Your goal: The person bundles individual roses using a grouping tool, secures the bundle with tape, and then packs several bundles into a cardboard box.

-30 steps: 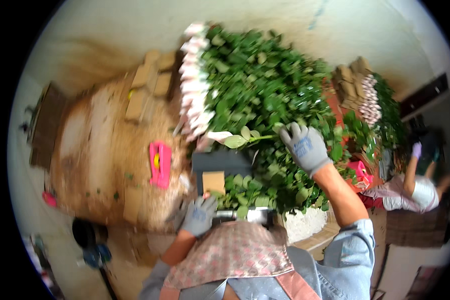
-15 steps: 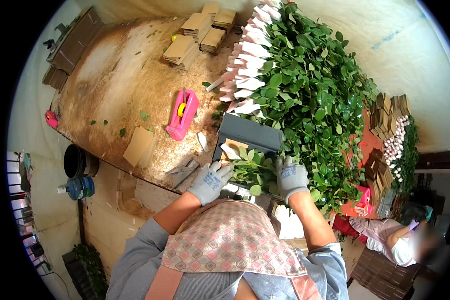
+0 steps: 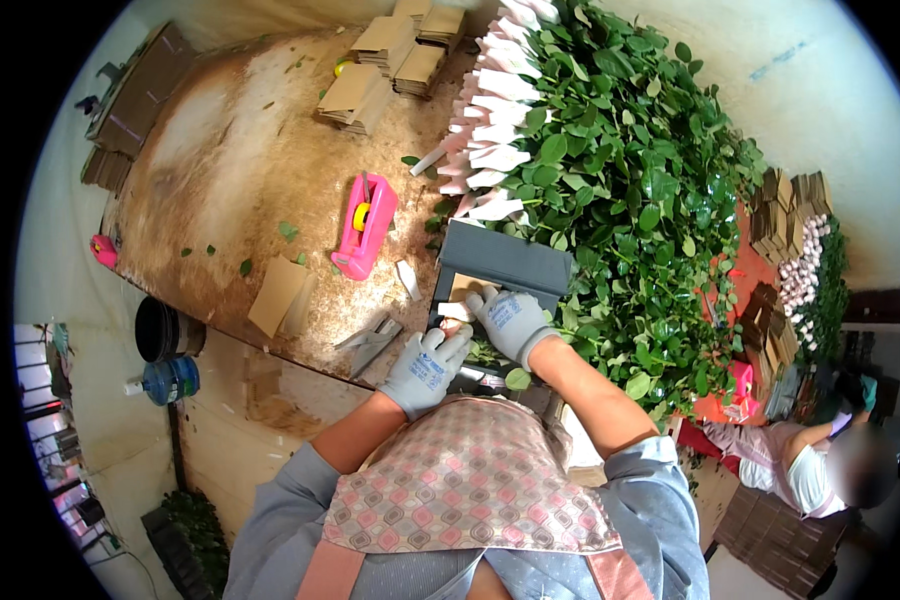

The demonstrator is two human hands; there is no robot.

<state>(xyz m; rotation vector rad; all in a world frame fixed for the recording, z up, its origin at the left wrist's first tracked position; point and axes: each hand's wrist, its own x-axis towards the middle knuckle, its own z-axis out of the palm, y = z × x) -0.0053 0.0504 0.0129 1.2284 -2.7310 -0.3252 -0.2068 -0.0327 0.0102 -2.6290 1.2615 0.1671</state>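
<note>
In front of me stands a dark grey box-like holder (image 3: 505, 258) with a piece of brown cardboard (image 3: 464, 286) inside. Both my gloved hands are close together over it. My left hand (image 3: 428, 368) is closed at the near left edge, its fingertips at the pinkish head of a rose (image 3: 452, 326). From the right my right hand (image 3: 512, 322) reaches over the holder, fingers bent at the white sleeve (image 3: 456, 311) beside that head. Under the hands the stem and leaves are mostly hidden.
Right of the holder lies a big heap of leafy roses (image 3: 630, 180) with white-wrapped heads. A pink tape dispenser (image 3: 366, 228), pruning shears (image 3: 372, 345) and cardboard sheets (image 3: 280, 295) lie left. Cardboard stacks (image 3: 355, 95) stand behind. Another person (image 3: 800, 465) works at far right.
My right hand has moved left and inward, from the leaves at the holder's right side to the flower heads. My left hand stays near the left edge, fingers now at a rose head.
</note>
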